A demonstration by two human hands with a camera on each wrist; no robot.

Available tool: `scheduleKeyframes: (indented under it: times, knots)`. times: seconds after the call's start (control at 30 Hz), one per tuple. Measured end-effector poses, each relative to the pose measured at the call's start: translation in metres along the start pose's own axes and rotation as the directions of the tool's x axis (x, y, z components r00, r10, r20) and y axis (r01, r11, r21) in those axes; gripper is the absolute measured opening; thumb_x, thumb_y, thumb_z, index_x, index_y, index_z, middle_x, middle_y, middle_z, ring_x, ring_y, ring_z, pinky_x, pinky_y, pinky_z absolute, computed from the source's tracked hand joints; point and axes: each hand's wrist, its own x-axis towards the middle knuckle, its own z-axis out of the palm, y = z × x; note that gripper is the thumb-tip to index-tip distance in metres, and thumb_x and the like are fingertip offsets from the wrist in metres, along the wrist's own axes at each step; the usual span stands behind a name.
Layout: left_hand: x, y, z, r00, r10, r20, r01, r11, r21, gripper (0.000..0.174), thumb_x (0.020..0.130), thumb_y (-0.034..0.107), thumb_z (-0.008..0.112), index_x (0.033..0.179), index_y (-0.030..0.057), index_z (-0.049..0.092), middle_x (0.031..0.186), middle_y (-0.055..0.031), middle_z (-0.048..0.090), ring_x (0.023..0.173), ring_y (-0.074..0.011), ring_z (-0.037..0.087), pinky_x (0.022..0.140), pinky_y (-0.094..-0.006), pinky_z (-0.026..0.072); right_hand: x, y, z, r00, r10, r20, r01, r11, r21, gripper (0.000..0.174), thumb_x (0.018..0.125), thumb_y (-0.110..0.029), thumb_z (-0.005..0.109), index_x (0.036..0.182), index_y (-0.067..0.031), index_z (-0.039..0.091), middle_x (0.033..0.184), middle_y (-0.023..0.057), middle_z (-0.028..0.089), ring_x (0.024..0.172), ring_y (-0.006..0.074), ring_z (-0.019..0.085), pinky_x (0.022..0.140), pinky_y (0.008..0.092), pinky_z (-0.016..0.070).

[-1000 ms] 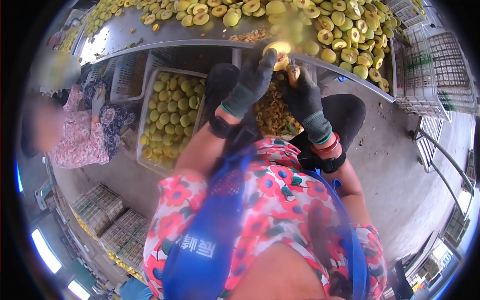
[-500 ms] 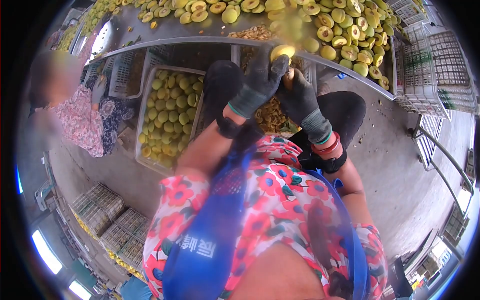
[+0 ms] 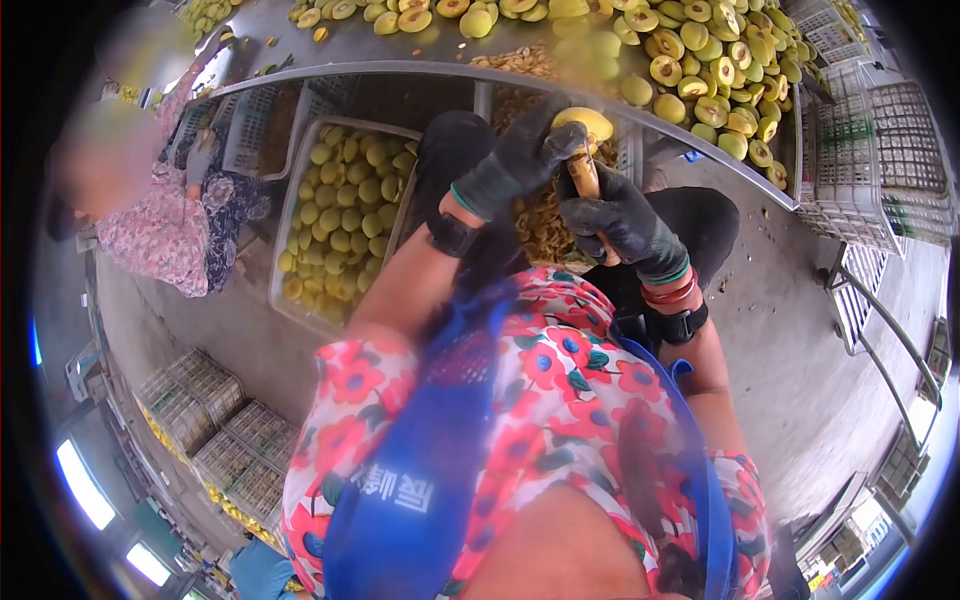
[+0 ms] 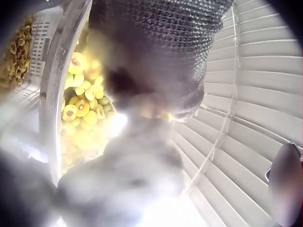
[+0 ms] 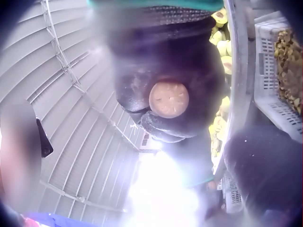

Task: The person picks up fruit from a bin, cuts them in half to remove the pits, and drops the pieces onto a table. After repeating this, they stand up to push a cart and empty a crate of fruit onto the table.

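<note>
Left hand [image 3: 522, 155]: pinches cut yellow fruit [image 3: 588, 122], near metal table's [image 3: 360, 52] edge. Right hand [image 3: 630, 222]: grips wooden-handled tool [image 3: 585, 180], just below fruit. Blue apron [image 3: 395, 540]: white characters, not fully legible.

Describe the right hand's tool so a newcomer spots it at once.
Find the metal table at the head view's top. Below its edge, the gloved right hand grips the tool. Stick-like and tan, it stands out from dark gloves and rounded yellow fruit.
</note>
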Motion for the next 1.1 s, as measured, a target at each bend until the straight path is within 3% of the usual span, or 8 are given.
scheduleKeyframes:
  times: [0.4, 0.5, 0.57, 0.67, 0.7, 0.73, 0.83, 1.1]
  knots:
    - [0.007, -0.037, -0.017, 0.932, 0.093, -0.351, 0.046, 0.929, 0.367, 0.037, 0.092, 0.034, 0.045, 0.102, -0.0005, 0.056, 0.09, -0.01, 0.063, 0.083, -0.0187, 0.06, 0.07, -0.033, 0.0494, 0.011, 0.007, 0.002, 0.978, 0.015, -0.21, 0.023, 0.985, 0.173, 0.016, 0.081, -0.008, 0.058, 0.092, -0.0025, 0.047, 0.063, 0.0014, 0.048, 0.043, 0.0071, 0.043, 0.038, 0.0206, 0.0333]
    - [-0.012, -0.044, -0.056, 0.955, 0.026, -0.296, 0.086, 0.929, 0.36, 0.037, 0.08, 0.024, 0.063, 0.107, 0.0007, 0.053, 0.092, -0.0106, 0.06, 0.083, -0.0221, 0.06, 0.072, -0.033, 0.0487, 0.021, 0.029, -0.007, 0.924, -0.36, -0.128, 0.279, 0.865, -0.417, 0.015, 0.084, -0.009, 0.055, 0.096, -0.0032, 0.048, 0.063, -0.0008, 0.048, 0.045, 0.0061, 0.043, 0.04, 0.02, 0.0338]
    - [-0.008, 0.004, -0.081, 0.942, 0.268, -0.203, -0.083, 0.77, 0.632, 0.042, 0.074, 0.017, 0.069, 0.109, 0.0014, 0.052, 0.094, -0.0107, 0.06, 0.084, -0.024, 0.06, 0.073, -0.0331, 0.0485, 0.029, 0.073, -0.027, 0.94, -0.161, -0.301, 0.075, 0.958, -0.278, 0.014, 0.087, -0.008, 0.052, 0.101, -0.0037, 0.049, 0.064, -0.0032, 0.047, 0.046, 0.005, 0.042, 0.04, 0.0199, 0.0339]
    - [-0.051, 0.029, -0.136, 0.869, 0.138, -0.476, 0.212, 0.764, 0.609, 0.034, 0.083, 0.018, 0.054, 0.112, 0.0007, 0.05, 0.102, -0.0123, 0.059, 0.093, -0.026, 0.058, 0.076, -0.0332, 0.0495, 0.031, 0.118, -0.047, 0.942, -0.213, -0.261, 0.066, 0.877, -0.476, 0.015, 0.089, -0.008, 0.052, 0.102, -0.0042, 0.05, 0.065, -0.0047, 0.047, 0.046, 0.0047, 0.041, 0.04, 0.0203, 0.034]
    - [-0.078, 0.019, -0.167, 0.898, 0.345, -0.274, 0.197, 0.242, 0.95, 0.034, 0.095, 0.026, 0.038, 0.114, 0.0002, 0.049, 0.106, -0.0107, 0.058, 0.097, -0.0218, 0.057, 0.077, -0.031, 0.0506, 0.025, 0.101, -0.038, 0.937, -0.081, -0.339, -0.022, 0.957, -0.289, 0.014, 0.088, -0.01, 0.052, 0.102, -0.0043, 0.05, 0.064, -0.0044, 0.047, 0.045, 0.005, 0.042, 0.039, 0.0207, 0.0339]
    - [-0.101, 0.029, -0.181, 0.872, 0.23, -0.431, 0.257, 0.535, 0.805, 0.033, 0.094, 0.026, 0.04, 0.112, 0.0, 0.051, 0.107, -0.0123, 0.057, 0.1, -0.0227, 0.055, 0.081, -0.0318, 0.0486, 0.02, 0.092, -0.03, 0.917, 0.071, -0.393, -0.115, 0.989, -0.089, 0.014, 0.088, -0.011, 0.053, 0.101, -0.0044, 0.05, 0.064, -0.0041, 0.047, 0.044, 0.0053, 0.042, 0.038, 0.021, 0.0339]
    - [-0.189, 0.014, -0.242, 0.805, 0.227, -0.548, 0.412, 0.451, 0.792, 0.032, 0.093, 0.024, 0.042, 0.108, -0.0013, 0.055, 0.108, -0.0152, 0.056, 0.1, -0.0236, 0.054, 0.086, -0.0328, 0.0442, 0.026, 0.097, -0.029, 0.884, 0.181, -0.432, -0.296, 0.93, -0.216, 0.016, 0.086, -0.013, 0.055, 0.1, -0.0054, 0.053, 0.064, -0.0005, 0.049, 0.047, 0.0049, 0.044, 0.04, 0.0221, 0.035]
    - [-0.378, -0.075, -0.238, 0.046, -0.21, -0.977, 0.989, 0.148, 0.015, 0.065, 0.074, 0.054, 0.058, 0.115, 0.004, 0.054, 0.107, -0.0225, 0.059, 0.103, -0.0369, 0.055, 0.088, -0.0434, 0.0426, 0.034, 0.114, -0.024, 0.913, 0.069, -0.403, -0.273, 0.838, -0.473, 0.016, 0.085, -0.018, 0.054, 0.089, -0.0034, 0.049, 0.054, 0.0001, 0.044, 0.038, 0.0094, 0.043, 0.035, 0.0244, 0.0337]
